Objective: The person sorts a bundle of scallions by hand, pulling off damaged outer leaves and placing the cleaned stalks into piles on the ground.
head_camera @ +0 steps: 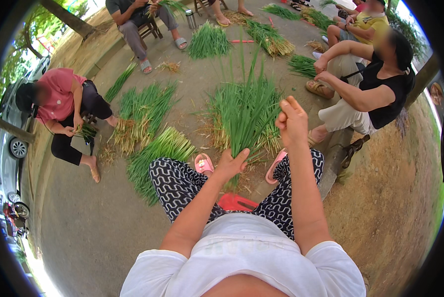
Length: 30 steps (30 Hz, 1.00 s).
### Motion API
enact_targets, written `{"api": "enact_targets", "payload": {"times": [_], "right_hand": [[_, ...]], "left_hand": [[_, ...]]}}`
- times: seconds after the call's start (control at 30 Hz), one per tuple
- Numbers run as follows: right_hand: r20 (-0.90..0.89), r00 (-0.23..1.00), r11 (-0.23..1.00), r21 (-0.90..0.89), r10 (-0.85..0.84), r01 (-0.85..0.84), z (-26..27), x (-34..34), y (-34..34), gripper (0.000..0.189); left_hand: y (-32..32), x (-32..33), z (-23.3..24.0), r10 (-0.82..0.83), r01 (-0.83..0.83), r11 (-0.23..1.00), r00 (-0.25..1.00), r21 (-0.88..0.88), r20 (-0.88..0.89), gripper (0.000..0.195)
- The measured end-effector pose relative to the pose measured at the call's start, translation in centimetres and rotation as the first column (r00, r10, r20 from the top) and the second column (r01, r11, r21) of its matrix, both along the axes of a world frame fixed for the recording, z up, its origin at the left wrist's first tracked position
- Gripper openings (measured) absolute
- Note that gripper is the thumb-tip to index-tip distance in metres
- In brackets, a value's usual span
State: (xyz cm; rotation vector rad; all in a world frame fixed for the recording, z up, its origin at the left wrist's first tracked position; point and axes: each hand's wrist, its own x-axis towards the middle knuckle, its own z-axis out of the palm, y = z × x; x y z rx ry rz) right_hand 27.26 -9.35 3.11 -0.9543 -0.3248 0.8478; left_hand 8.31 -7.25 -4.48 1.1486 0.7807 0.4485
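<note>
My left hand [230, 164] is wrapped around the lower part of a loose bunch of green chives [244, 133], whose long leaves fan upward and away from me. Beyond its leaf tips on the right, my right hand [294, 120] is raised with curled fingers; whether a thin leaf is pinched there cannot be made out. A pile of chives [222, 100] lies on the ground behind the held bunch, partly hidden by it. By my left knee rests a heap with pale trimmed-looking stalk ends [151, 167]. Dry straw-coloured scraps [250, 178] lie between my feet.
A red plastic seat edge [238, 202] shows between my thighs. Another chive pile [144, 107] lies ahead left, near a seated person in pink [62, 96]. A person in black [378, 85] sits close on my right. Further piles [209, 41] and a steel flask [190, 18] stand beyond.
</note>
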Motion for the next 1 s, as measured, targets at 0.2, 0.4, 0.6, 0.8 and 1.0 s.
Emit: {"api": "enact_targets", "payload": {"times": [0.2, 0.4, 0.6, 0.8, 1.0], "right_hand": [[0.112, 0.964, 0.971, 0.012, -0.240, 0.240, -0.3, 3.6, -2.2, 0.034], [0.096, 0.897, 0.901, -0.010, -0.431, 0.434, -3.0, 7.3, -6.3, 0.031], [-0.031, 0.872, 0.871, 0.025, -0.489, 0.490, -3.7, 7.6, -8.0, 0.020], [-0.045, 0.900, 0.898, 0.061, -0.433, 0.435, -3.2, 6.4, -7.3, 0.015], [0.068, 0.932, 0.933, -0.028, -0.357, 0.359, -2.9, 5.0, -5.9, 0.020]], "left_hand": [[0.2, -0.9, 1.0, 0.076, -0.076, 0.990, 0.997, -0.119, -0.010, 0.028], [1.4, -2.2, 0.1, 0.091, -0.076, 0.986, 0.991, -0.145, 0.097, 0.028], [1.5, -2.8, 0.7, 0.103, -0.085, 0.986, 0.987, -0.146, 0.120, 0.029], [1.2, -2.9, 0.8, 0.039, -0.024, 0.993, 0.992, -0.113, 0.124, 0.027], [0.6, -3.3, 0.9, -0.033, 0.044, 0.992, 0.995, -0.118, 0.095, 0.022]]}}
